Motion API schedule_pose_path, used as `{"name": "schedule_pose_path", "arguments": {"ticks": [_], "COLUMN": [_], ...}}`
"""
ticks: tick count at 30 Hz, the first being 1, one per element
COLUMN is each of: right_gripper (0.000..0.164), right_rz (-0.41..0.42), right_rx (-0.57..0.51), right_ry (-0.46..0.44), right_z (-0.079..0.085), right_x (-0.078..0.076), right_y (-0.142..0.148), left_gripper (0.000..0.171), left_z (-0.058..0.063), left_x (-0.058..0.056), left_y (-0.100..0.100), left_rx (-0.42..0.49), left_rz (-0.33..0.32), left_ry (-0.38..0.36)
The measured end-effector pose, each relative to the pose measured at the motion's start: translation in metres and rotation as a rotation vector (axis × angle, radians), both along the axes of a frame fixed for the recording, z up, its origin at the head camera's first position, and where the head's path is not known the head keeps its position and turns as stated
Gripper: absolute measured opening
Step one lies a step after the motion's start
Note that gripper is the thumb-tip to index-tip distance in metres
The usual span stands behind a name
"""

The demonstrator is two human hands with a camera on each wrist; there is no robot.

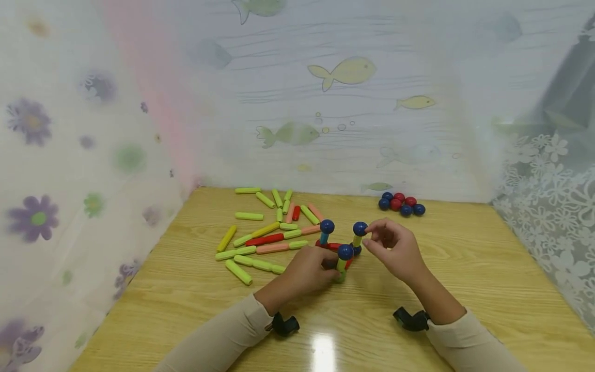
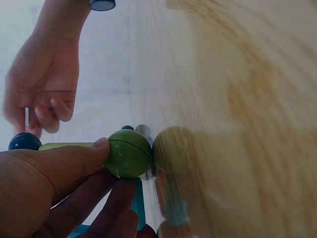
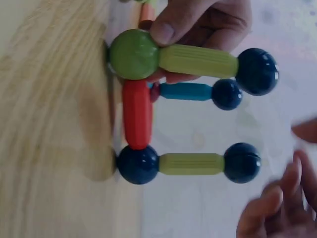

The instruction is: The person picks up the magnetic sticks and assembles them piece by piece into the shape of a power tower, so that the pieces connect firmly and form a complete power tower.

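Observation:
A small frame of toy rods and balls stands on the table. My left hand point(image 1: 309, 268) pinches the green ball point(image 3: 133, 54) at its near bottom corner, thumb on top of the ball in the left wrist view. A red rod point(image 3: 137, 114) joins that ball to a blue base ball point(image 3: 137, 163). Two yellow-green rods point(image 3: 191, 163) and a teal rod point(image 3: 185, 91) stand upright, each capped by a blue ball point(image 1: 345, 252). My right hand point(image 1: 392, 248) is beside the right-hand top blue ball point(image 3: 242, 162), its fingers loosely bent and holding nothing.
Left of the frame lie many loose rods in yellow-green, red and salmon, some end to end, such as a red rod point(image 1: 265, 239) and a salmon rod point(image 1: 272, 248). Loose blue and red balls point(image 1: 395, 204) cluster at the back right. A fish-print curtain point(image 1: 353, 129) hangs behind the wooden table point(image 1: 465, 258).

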State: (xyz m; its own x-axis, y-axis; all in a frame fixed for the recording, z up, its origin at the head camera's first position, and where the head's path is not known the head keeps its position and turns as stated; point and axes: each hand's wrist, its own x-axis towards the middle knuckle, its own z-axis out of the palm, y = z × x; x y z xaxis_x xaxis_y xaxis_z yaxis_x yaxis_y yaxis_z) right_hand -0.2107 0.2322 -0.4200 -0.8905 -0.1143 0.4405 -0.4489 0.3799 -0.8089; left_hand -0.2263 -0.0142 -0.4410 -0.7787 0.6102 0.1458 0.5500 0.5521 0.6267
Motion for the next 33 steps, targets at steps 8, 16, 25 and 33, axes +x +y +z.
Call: {"name": "schedule_pose_path", "arguments": {"ticks": [8, 16, 25, 33], "right_gripper": [0.053, 0.047, 0.037, 0.035], "right_rz": [-0.109, 0.064, -0.015, -0.033], "right_rx": [0.029, 0.159, 0.236, 0.327], "right_ry": [-0.42, -0.481, -0.504, -0.465], "right_z": [-0.014, -0.029, -0.032, -0.032], "right_x": [-0.013, -0.017, -0.016, -0.018], "right_y": [0.003, 0.002, 0.008, 0.011], "left_gripper": [0.023, 0.019, 0.022, 0.014], "left_z": [-0.001, -0.001, -0.001, 0.002], "left_x": [-0.002, -0.002, -0.001, -0.006], "left_y": [-0.001, 0.0, -0.001, -0.01], "left_rx": [-0.01, -0.019, -0.015, 0.037], "left_rz": [0.001, 0.018, 0.053, 0.085], "left_ry": [0.017, 0.016, -0.033, -0.05]}}
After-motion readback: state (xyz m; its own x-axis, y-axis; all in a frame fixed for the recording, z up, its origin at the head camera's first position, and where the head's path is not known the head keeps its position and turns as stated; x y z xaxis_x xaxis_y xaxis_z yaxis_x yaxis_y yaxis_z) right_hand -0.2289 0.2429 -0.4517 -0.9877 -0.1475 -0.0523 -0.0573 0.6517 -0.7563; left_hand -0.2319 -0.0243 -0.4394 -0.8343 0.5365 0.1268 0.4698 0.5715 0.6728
